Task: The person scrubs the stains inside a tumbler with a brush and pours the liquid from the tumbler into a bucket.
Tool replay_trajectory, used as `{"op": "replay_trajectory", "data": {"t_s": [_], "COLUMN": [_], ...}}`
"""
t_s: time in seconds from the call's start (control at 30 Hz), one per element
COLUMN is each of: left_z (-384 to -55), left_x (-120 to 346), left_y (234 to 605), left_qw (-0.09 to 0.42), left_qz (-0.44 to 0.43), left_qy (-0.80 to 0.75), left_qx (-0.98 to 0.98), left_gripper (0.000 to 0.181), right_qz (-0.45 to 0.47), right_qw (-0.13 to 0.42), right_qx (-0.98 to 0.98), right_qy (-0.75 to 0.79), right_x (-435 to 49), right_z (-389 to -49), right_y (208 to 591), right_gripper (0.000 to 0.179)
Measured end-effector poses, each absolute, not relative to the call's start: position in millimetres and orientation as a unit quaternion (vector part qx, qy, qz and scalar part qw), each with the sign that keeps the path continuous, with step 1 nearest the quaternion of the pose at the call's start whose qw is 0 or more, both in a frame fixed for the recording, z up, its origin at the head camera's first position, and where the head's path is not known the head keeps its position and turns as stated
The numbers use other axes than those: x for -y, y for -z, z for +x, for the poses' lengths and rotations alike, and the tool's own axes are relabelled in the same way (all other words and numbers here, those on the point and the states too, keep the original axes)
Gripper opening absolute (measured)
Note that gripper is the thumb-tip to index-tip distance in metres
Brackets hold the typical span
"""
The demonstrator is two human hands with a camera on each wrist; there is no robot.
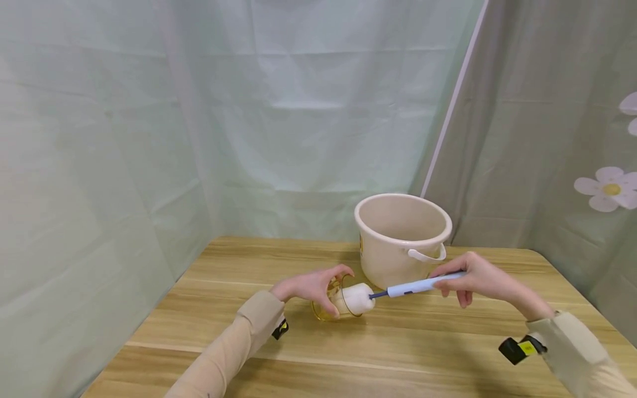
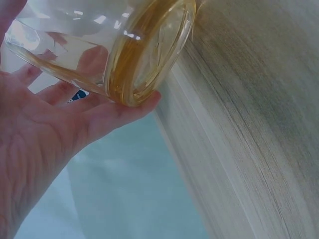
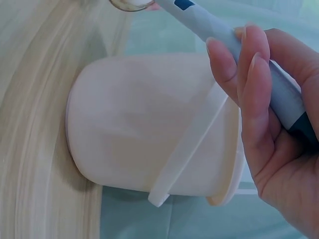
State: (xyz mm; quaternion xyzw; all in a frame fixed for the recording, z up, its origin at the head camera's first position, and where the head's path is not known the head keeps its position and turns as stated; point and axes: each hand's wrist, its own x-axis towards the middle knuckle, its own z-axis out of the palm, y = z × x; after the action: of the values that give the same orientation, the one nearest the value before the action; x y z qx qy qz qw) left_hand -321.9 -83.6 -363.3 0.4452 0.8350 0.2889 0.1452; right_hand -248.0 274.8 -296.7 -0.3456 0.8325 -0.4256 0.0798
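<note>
My left hand [image 1: 314, 288] grips an amber glass cup [image 1: 325, 312] that lies tilted on its side, its mouth facing right. In the left wrist view the thick base of the cup [image 2: 144, 55] shows, with the fingers spread around its wall. A white sponge head [image 1: 359, 298] of a cup brush sits partly inside the cup's mouth. My right hand [image 1: 480, 282] pinches the brush's light blue handle [image 1: 415, 287], which a dark shaft joins to the sponge. The right wrist view shows thumb and fingers around that handle [image 3: 214, 27].
A cream bucket [image 1: 393, 257] with a white carrying handle [image 1: 428, 255] stands upright just behind the brush, near the table's back edge. The wooden table [image 1: 259, 354] reaches to pale curtains [image 1: 318, 121] at the back and both sides.
</note>
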Motion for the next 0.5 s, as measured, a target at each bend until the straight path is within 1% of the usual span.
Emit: {"op": "replay_trajectory", "data": {"t_s": [0.17,0.5], "left_z": [-322.3,-321.9], "left_x": [83.3,83.2], "left_y": [363.3,363.9], "left_qw": [0.143,0.141], "left_qz": [0.446,0.444], "left_qy": [-0.288,-0.291], "left_qx": [-0.835,-0.836], "left_gripper": [0.083,0.084], "right_qz": [-0.351,-0.353], "right_qw": [0.079,0.062], "right_qx": [-0.825,-0.818], "right_qy": [0.435,0.45], "right_x": [-271.3,-265.4], "right_z": [-248.2,-248.1], "right_y": [300.1,303.4], "right_gripper": [0.018,0.019]}}
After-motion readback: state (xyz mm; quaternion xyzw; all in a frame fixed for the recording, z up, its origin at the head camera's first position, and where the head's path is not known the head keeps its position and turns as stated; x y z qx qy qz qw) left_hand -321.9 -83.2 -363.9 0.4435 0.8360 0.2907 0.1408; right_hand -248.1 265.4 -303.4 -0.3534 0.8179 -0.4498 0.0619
